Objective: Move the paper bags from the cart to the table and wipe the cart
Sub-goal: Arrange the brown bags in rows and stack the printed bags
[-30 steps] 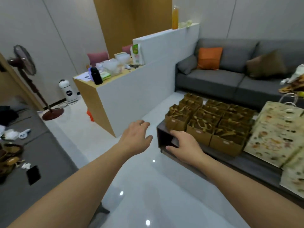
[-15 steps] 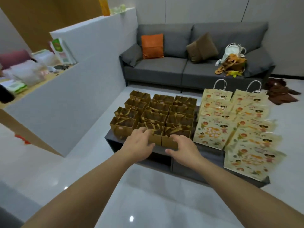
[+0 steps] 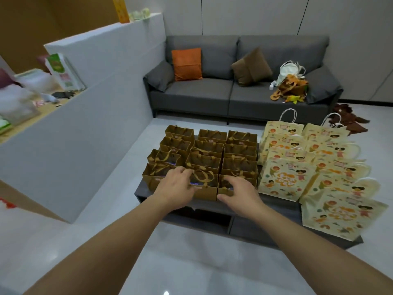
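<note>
both the left hand [image 3: 177,189] and right hand [image 3: 239,193] reach with fingers spread round the front middle brown bag [image 3: 205,187], seemingly to square it up, neither clearly gripping.

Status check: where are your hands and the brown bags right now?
Left hand and right hand both open, on the front row of brown paper bags. Bags standing in rows on the dark low table. Printed bags close on right.
</note>
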Demonstrator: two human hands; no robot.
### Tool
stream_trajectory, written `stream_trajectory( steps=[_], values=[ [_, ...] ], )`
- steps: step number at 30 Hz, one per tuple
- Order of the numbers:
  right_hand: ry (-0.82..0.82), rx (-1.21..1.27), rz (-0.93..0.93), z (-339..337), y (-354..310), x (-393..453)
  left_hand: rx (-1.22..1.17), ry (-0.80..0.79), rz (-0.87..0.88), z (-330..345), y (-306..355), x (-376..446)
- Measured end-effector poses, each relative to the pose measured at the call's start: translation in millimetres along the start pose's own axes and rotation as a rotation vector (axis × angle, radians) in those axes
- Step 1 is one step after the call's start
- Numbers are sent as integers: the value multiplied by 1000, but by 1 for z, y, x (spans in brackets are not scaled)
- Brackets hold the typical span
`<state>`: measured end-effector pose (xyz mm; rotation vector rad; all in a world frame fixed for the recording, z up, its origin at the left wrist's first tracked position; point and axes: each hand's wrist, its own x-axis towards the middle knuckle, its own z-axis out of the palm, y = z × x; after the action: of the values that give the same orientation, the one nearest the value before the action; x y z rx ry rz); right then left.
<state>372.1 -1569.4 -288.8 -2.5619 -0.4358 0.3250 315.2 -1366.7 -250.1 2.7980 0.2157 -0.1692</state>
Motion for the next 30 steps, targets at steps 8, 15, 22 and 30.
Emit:
stream_trajectory(
  steps=[8, 15, 22, 30],
  values=[
    [-58, -12, 77, 43, -29, 18, -15, -50, -89, -6, -80, 20],
    [-50, -6, 123, 43, -18, 62, -45, -110, -57, -1, -93, 71],
    [-85, 35, 190, 38, 33, 138, -49, -179, 25, 12, -70, 174],
    [-211, 58, 343, 24, 124, 257, -57, -356, 20, 61, -30, 324]
  ],
)
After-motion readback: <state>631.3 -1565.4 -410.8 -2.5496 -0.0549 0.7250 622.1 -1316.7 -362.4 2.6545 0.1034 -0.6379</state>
